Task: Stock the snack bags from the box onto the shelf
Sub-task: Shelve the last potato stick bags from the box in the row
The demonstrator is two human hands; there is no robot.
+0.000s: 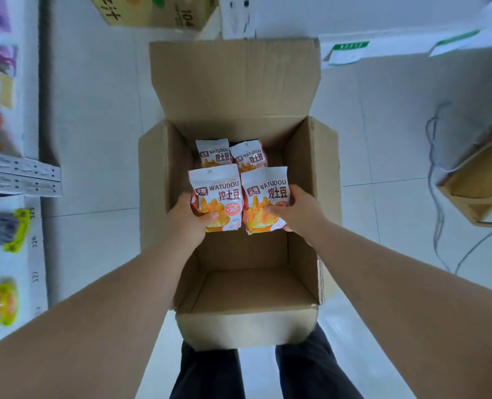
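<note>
Open cardboard box (239,321) on pale tiled floor (95,125), flaps up; left hand (191,214) closed around a snack bag (216,194), right hand (298,208) closed around a second bag (263,197), both held side by side above the box interior; each bag white and orange, printed "WATUDOU" with Chinese characters, left one showing "20"; two more bags (230,155) of the same print lie deeper in the box at its far end; shelf (20,174) at left edge, numbers 325, 326, 327 along its strip, blurred packets on it.
</note>
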